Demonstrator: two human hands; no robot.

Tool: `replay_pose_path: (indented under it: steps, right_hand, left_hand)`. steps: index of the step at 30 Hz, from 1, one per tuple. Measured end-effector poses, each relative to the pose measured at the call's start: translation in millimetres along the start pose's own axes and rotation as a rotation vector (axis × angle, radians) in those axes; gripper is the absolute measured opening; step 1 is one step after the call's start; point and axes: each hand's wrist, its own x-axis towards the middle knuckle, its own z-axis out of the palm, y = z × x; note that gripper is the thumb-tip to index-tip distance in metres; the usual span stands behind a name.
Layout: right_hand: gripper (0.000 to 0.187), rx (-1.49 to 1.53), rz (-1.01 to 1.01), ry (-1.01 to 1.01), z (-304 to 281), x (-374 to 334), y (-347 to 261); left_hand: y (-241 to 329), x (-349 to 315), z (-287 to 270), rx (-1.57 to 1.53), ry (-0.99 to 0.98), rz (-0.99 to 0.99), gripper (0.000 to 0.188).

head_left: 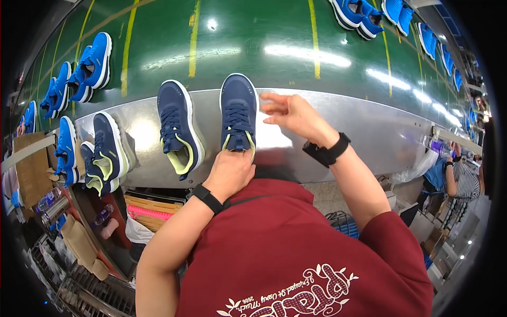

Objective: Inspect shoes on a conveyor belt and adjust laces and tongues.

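Note:
A navy sneaker [237, 105] with lime-green lining and a white sole points away from me on the metal ledge. My left hand [231, 170] grips it at the heel, its fingers inside the collar and hidden there. Just right of the toe is my right hand [288, 113], fingers parted and slightly bent, with nothing in it. A small gap seems to separate its fingertips from the shoe. A matching navy sneaker [177, 124] lies to the left on the ledge. Farther left, another pair of navy sneakers [108, 140] rests, one partly behind the other.
Beyond the metal ledge [338, 121] runs a green conveyor belt [253, 31] with yellow cross lines. Bright blue sneakers [97, 61] stand on it at left, and more blue sneakers [356, 16] at far right. A cardboard box [31, 164] is at left; another person [462, 179] is at far right.

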Motion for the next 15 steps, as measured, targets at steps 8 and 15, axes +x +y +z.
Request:
replay_pose_path:
  steps: [8,15]
  right_hand:
    - [0.088,-0.074,-0.251,0.013,47.9,-15.6,50.4]
    - [0.090,-0.230,-0.123,0.205,86.4,-16.3,36.3]
  left_hand:
    - [17.5,-10.4,-12.2,0.134,0.087,0.102,0.022]
    - [-1.6,-8.7,-47.9,-0.305,0.549,-0.325,0.014]
